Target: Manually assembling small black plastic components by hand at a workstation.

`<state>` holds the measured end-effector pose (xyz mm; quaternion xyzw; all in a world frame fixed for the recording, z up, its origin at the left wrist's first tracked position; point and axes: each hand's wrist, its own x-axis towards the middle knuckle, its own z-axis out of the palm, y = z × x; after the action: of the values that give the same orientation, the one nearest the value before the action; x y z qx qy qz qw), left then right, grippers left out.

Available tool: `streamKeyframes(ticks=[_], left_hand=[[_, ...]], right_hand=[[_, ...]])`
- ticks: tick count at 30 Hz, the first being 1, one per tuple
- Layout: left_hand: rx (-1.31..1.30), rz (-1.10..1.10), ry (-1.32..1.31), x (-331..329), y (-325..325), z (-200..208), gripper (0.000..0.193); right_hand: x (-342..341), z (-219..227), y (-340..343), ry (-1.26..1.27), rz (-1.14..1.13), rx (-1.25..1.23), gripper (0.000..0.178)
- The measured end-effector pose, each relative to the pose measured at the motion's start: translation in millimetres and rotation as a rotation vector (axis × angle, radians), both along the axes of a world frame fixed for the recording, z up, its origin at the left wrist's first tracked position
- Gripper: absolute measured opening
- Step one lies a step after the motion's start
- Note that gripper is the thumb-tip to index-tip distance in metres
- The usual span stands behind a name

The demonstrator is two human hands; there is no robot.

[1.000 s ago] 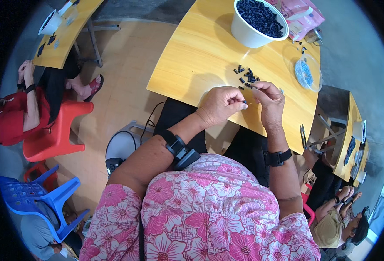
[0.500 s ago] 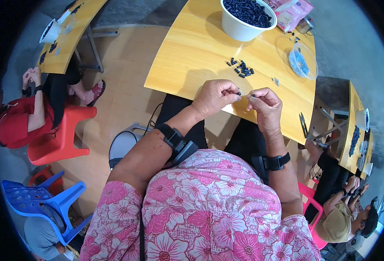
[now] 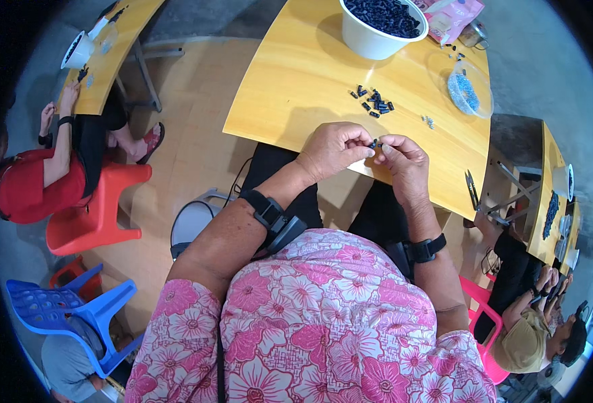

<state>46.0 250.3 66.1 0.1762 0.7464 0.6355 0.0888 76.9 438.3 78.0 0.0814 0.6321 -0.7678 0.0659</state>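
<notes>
A small dark part point(image 3: 374, 143) sits pinched between both hands just above the near edge of the yellow table point(image 3: 289, 80). The left hand point(image 3: 335, 149) curls narrow around it from nine o'clock, the right hand point(image 3: 404, 160) nips it from three o'clock, fingertips nearly touching. At twelve o'clock lies a scatter of dark pieces point(image 3: 375, 103); farther that way, a white bowl point(image 3: 370, 41) full of them. At two o'clock stands a clear dish point(image 3: 470, 91) of bluish bits.

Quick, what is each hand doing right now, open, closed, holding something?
Left hand: closed, fingertips pinching a small dark piece.
Right hand: closed, pinching the same small dark piece from the other side.
</notes>
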Motion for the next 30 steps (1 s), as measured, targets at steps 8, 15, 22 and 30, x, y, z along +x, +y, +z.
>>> streamKeyframes(ticks=[8, 15, 22, 30], left_hand=[[-0.034, 0.004, 0.054, 0.8, -0.8, 3.8, 0.011], [-0.055, 0.011, 0.103, 0.4, 0.0, 3.3, 0.011], [-0.098, -0.002, 0.134, -0.1, 0.0, 5.4, 0.011], [-0.09, -0.014, 0.101, -0.7, -0.1, 4.1, 0.011]], right_hand=[[-5.5, -3.0, -2.2, 0.036, 0.027, -0.138, 0.012], [-8.4, -3.0, 1.9, 0.061, 0.051, -0.083, 0.012], [-10.0, -0.1, 2.7, 0.072, 0.091, 0.011, 0.011], [-10.9, 7.4, 2.2, 0.106, 0.149, 0.115, 0.012]])
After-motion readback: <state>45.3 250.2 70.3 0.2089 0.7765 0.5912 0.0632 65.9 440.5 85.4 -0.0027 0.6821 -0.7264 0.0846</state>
